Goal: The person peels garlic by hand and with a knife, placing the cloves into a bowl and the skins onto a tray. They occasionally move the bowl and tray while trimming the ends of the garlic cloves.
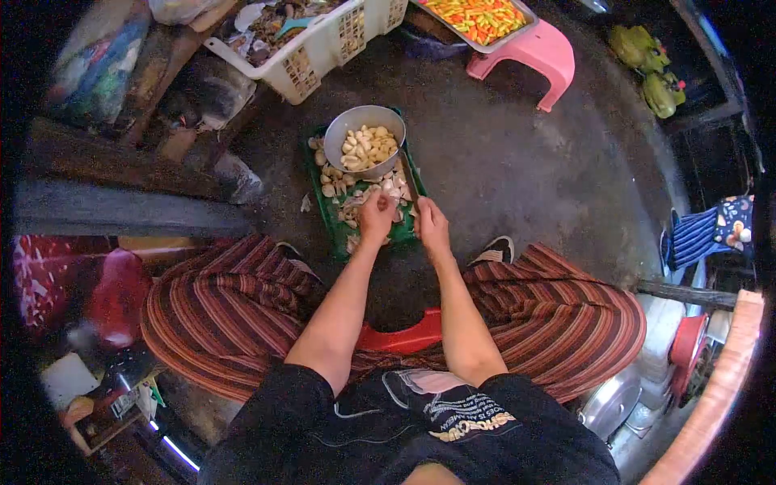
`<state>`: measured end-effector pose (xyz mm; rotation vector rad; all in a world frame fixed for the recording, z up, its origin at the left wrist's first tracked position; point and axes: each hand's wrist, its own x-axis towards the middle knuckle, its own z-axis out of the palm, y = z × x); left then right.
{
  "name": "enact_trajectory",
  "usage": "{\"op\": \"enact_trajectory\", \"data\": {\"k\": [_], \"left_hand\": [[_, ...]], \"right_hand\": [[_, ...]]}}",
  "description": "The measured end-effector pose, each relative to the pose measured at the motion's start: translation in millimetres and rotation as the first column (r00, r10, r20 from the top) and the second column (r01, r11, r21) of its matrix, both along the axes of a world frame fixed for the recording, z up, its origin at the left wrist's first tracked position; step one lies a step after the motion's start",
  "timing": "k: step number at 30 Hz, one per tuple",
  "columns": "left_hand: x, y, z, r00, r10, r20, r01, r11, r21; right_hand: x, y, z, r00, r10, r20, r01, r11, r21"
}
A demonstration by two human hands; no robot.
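Two bare hands work over a shallow green plastic tray [329, 226], set on a dark, scuffed floor [525, 178] near 12 o'clock. The left hand [377, 218], over the tray, has its fingers curled narrowly inward; the right hand [432, 225], beside the tray's edge at about 1 o'clock, has bent fingers drawn close together. Whether either hand grips a piece cannot be told at this scale. A round grey metal bowl [338, 132], at the tray's far end, contains peeled, cream-coloured garlic cloves [369, 148]; unpeeled garlic [328, 179] and papery skins lie around its near side. Lettering: the black T-shirt [347, 436] bears small white print, apparently including "AN AMERICAN", and larger cream letters too blurred to read surely. Surroundings: at 11 o'clock, a white perforated plastic basket [323, 55] with scraps and a blue implement [294, 26]; between 12 and 1, a rectangular metal tray [508, 37] of red, orange and yellow peppers [478, 19], beside a pink plastic stool [543, 56]; at 2, green bundles [655, 77]; at 3, blue striped cloth [695, 238]; at 4, a round silver metal lid [616, 400]. Striped maroon-and-orange trousers [558, 315] flank a red plastic object [404, 335] at 6.
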<state>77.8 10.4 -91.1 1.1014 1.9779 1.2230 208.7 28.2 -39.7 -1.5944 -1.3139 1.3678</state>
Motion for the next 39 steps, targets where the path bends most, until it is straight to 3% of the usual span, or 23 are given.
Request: {"op": "enact_trajectory", "data": {"k": [2, 4, 6, 8, 10, 13, 17, 25, 29, 39], "left_hand": [[-4.8, 3.8, 22.9, 0.924, -0.014, 0.383, -0.021, 0.996, 0.086], [-11.8, 7.8, 43.6, 0.936, -0.027, 0.35, 0.008, 0.998, 0.056], [-15.8, 10.4, 58.3, 0.89, -0.047, 0.454, 0.02, 0.998, 0.063], [-19.6, 13.6, 54.1, 0.922, -0.029, 0.386, 0.013, 0.999, 0.045], [-24.4, 15.2, 44.6, 0.973, -0.089, 0.213, 0.052, 0.984, 0.172], [-20.2, 10.8, 74.5, 0.996, -0.057, 0.063, 0.049, 0.991, 0.121], [-15.1, 10.9, 83.2, 0.998, -0.052, 0.02, 0.049, 0.991, 0.127], [-10.6, 11.5, 93.8, 0.995, -0.08, -0.06, 0.088, 0.984, 0.152], [-12.8, 15.9, 75.1, 0.994, -0.103, -0.022, 0.105, 0.972, 0.208], [-9.8, 13.1, 83.9, 0.994, -0.067, -0.091, 0.085, 0.975, 0.206]], "right_hand": [[-5.8, 4.5, -10.9, 0.98, 0.112, -0.165, -0.113, 0.994, 0.001], [-8.7, 7.2, 13.6, 0.973, 0.136, -0.186, -0.148, 0.988, -0.05], [-10.1, 9.9, 21.2, 0.966, 0.155, -0.209, -0.179, 0.979, -0.1], [-12.1, 12.9, 22.2, 0.945, 0.192, -0.267, -0.213, 0.976, -0.051], [-15.3, 13.1, 25.0, 0.936, 0.186, -0.299, -0.21, 0.977, -0.048], [-17.2, 10.9, 34.6, 0.934, 0.189, -0.304, -0.209, 0.977, -0.035], [-15.9, 10.8, 39.3, 0.961, 0.215, -0.177, -0.208, 0.976, 0.059], [-17.3, 9.5, 52.4, 0.977, 0.127, -0.173, -0.119, 0.991, 0.054], [-18.1, 11.7, 48.1, 0.983, 0.124, -0.139, -0.111, 0.989, 0.096], [-27.9, 9.3, 50.3, 0.955, 0.012, -0.296, -0.008, 1.0, 0.017]]}}
